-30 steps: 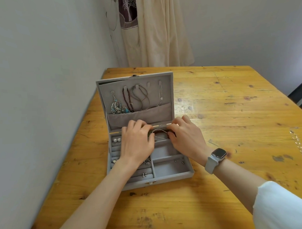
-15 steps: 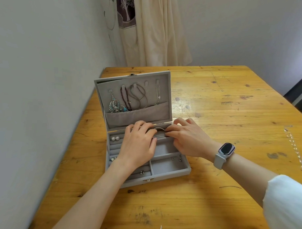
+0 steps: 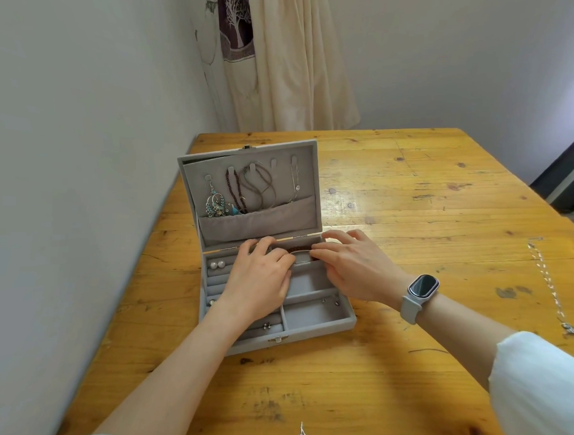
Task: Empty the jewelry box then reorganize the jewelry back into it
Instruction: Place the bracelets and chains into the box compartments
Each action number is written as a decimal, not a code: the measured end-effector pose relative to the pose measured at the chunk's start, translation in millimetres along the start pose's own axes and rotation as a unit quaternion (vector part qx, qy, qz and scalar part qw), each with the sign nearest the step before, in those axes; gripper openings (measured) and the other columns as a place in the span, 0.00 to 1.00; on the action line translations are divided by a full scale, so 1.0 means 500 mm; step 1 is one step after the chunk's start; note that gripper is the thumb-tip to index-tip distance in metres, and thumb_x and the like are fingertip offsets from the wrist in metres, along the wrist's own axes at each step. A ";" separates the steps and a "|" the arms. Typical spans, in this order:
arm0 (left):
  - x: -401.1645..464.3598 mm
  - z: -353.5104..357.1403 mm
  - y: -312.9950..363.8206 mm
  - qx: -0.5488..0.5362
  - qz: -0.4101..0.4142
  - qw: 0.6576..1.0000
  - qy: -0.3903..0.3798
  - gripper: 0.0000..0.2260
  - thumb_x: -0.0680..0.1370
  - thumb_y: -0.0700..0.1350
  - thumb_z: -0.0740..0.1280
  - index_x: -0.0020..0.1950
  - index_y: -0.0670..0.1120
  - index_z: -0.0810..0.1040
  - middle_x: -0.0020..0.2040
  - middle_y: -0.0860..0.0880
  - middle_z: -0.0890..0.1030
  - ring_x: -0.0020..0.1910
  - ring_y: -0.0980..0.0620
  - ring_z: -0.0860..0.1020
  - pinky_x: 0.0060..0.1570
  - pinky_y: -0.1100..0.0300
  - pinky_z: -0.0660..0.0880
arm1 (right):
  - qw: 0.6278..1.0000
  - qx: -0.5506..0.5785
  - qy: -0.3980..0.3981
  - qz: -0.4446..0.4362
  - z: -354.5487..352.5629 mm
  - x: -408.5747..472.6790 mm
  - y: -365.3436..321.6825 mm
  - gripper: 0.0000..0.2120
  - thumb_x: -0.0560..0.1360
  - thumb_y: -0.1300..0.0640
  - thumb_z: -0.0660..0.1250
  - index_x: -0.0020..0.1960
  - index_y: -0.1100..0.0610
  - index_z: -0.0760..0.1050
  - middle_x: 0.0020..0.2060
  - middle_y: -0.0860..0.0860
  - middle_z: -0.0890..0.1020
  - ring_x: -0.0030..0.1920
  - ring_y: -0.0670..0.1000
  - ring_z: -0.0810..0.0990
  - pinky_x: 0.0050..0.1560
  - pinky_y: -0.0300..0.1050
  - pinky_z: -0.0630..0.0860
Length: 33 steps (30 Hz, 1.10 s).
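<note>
Jewelry box [image 3: 321,326], grey, lid upright

white sleeve [image 3: 540,389], grey-strapped smartwatch [image 3: 421,288] — dark screen

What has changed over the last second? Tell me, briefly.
Little. Both hands stay at the back compartment of the jewelry box. The left hand and right hand have flattened over a dark beaded bracelet there. The lid's necklaces and pearl studs are unmoved.

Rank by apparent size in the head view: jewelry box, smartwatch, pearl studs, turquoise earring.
1. jewelry box
2. turquoise earring and smartwatch: look alike, and the watch is nearer the camera, so unranked
3. pearl studs
</note>
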<state>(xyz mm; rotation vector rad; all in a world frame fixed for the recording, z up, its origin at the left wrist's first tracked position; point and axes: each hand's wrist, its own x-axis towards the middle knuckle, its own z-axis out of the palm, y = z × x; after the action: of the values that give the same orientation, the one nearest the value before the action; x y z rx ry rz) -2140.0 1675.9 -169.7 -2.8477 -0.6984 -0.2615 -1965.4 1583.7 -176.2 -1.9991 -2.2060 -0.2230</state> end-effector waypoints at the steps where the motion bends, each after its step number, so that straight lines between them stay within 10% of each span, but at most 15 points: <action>1: -0.002 -0.002 0.001 -0.009 -0.005 1.000 0.008 0.11 0.71 0.46 0.60 0.46 0.49 0.82 0.45 0.53 0.83 0.50 0.47 0.78 0.48 0.51 0.74 | 1.000 0.016 0.004 0.005 -0.001 -0.003 -0.003 0.16 0.71 0.59 0.60 0.57 0.56 0.77 0.55 0.50 0.81 0.61 0.54 0.74 0.54 0.51 0.71; 9: -0.005 -0.040 0.035 -0.086 -0.090 0.991 0.046 0.11 0.73 0.44 0.66 0.53 0.45 0.81 0.59 0.43 0.78 0.60 0.42 0.74 0.58 0.42 0.69 | 0.978 0.161 0.053 0.124 -0.029 -0.064 -0.003 0.15 0.76 0.62 0.58 0.59 0.55 0.76 0.61 0.50 0.77 0.64 0.52 0.70 0.62 0.51 0.68; 19: -0.008 -0.100 0.357 -0.314 -0.069 0.947 -0.005 0.16 0.79 0.48 0.57 0.67 0.50 0.70 0.68 0.51 0.68 0.68 0.52 0.62 0.66 0.55 0.56 | 0.881 0.273 0.158 0.352 -0.102 -0.324 0.001 0.13 0.75 0.64 0.59 0.56 0.58 0.78 0.50 0.50 0.81 0.54 0.48 0.76 0.54 0.35 0.67; 25: -0.010 -0.070 0.536 -0.295 0.010 0.950 -0.097 0.19 0.79 0.48 0.56 0.71 0.50 0.64 0.73 0.49 0.61 0.72 0.48 0.55 0.69 0.49 0.51 | 0.820 0.248 0.208 0.472 -0.124 -0.530 0.035 0.12 0.75 0.66 0.60 0.53 0.58 0.78 0.43 0.51 0.82 0.47 0.50 0.77 0.50 0.39 0.70; 33: -0.009 -0.008 0.599 -0.200 0.026 0.972 -0.124 0.21 0.80 0.54 0.48 0.73 0.54 0.54 0.77 0.50 0.49 0.75 0.49 0.43 0.70 0.42 0.39 | 0.850 0.120 0.102 0.502 -0.092 -0.652 0.055 0.08 0.74 0.57 0.66 0.52 0.52 0.79 0.49 0.51 0.76 0.56 0.53 0.68 0.51 0.44 0.60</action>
<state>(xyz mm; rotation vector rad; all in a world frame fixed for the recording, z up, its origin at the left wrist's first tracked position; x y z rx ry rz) -2002.8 1412.7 -211.0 -3.3198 -0.6784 -0.0393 -1905.8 1259.9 -201.2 -2.4952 -0.7920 -0.0093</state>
